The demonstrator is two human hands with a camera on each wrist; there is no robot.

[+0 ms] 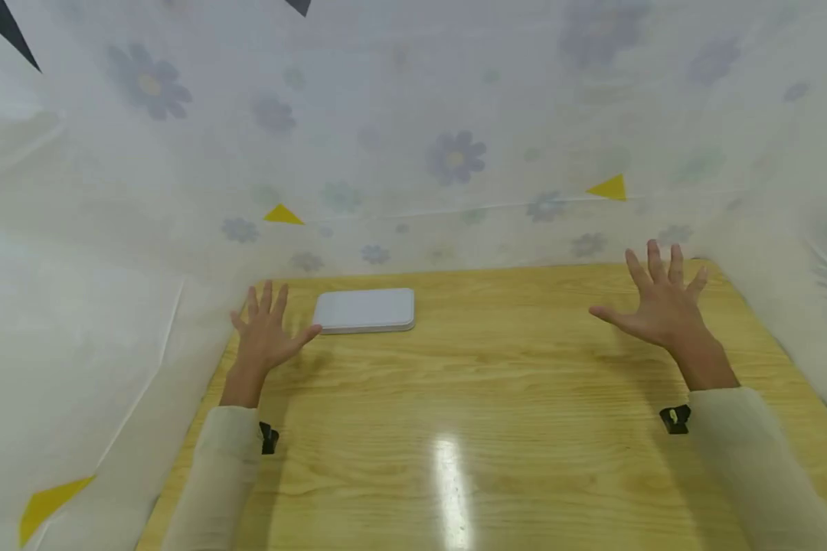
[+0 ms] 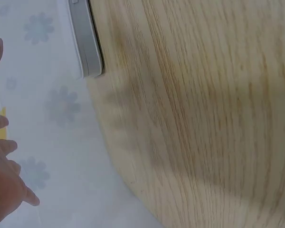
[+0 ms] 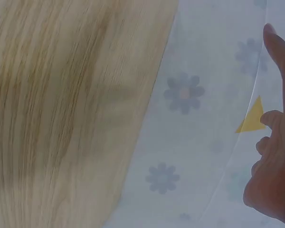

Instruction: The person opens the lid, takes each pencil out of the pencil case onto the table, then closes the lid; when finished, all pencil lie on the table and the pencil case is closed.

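Nearest the camera, two pale sleeves (image 1: 214, 474) reached forward, each with a small black clip at the cuff. The left hand (image 1: 265, 337) hovered at about ten o'clock over the worktop (image 1: 496, 398), fingers spread and straight, holding nothing; its thumb tip lay just beside the near left corner of the tray (image 1: 364, 310), whether touching I could not tell. The right hand (image 1: 658, 302) was raised at two o'clock, likewise splayed and empty, well apart from the tray. Both seemed poised palm-down, as if at rest, not gripping. The tray, white and flat, lay at eleven o'clock near the far edge. The worktop was glossy yellow wood with a glare patch. Beyond it hung a translucent curtain (image 1: 413, 153) printed with flowers and yellow triangles.
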